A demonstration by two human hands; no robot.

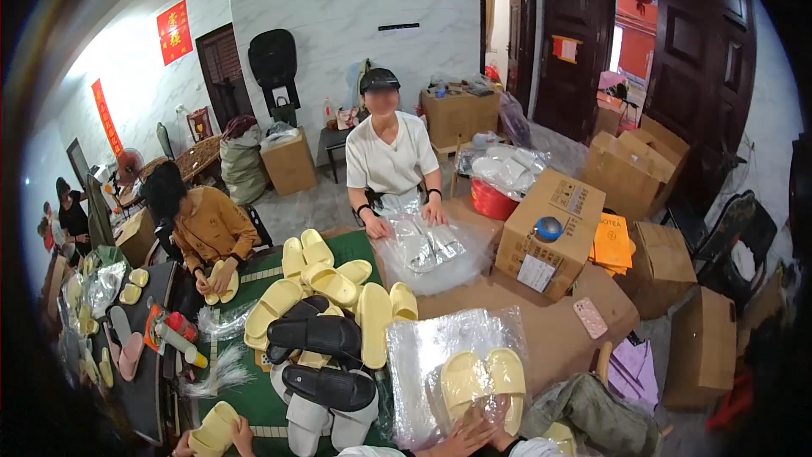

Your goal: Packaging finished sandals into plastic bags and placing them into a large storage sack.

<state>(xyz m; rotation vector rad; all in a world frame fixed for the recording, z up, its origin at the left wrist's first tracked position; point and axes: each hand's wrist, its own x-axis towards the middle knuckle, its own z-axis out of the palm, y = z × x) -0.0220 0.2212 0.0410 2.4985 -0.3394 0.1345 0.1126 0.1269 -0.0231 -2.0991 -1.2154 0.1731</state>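
Head view: the person's left hand (463,437) and right hand (502,433) meet at the lower edge, overlapping at the near end of a pair of yellow slippers (463,382) in shiny clear plastic. The left fingers lie straight and close together, slanting across toward the right hand; whether they pinch the plastic or only rest there, I cannot tell. The right fingers are partly hidden behind the left hand, so their grip cannot be told either.

The pair lies side by side on a stack of clear plastic bags (412,372), at the near side of the bench (359,247). Just left of the bags is a heap of loose yellow, black and grey slippers, a black slipper (315,335) near its top. To the right lie a bunched grey-green cloth (592,416) and, farther off, a pink phone (589,318).

Across the bench, a co-worker in a white top (389,152) has both hands on pale slippers (416,247) in clear plastic. At lower left, another person's hands (242,435) hold a single yellow slipper (214,429) between them.
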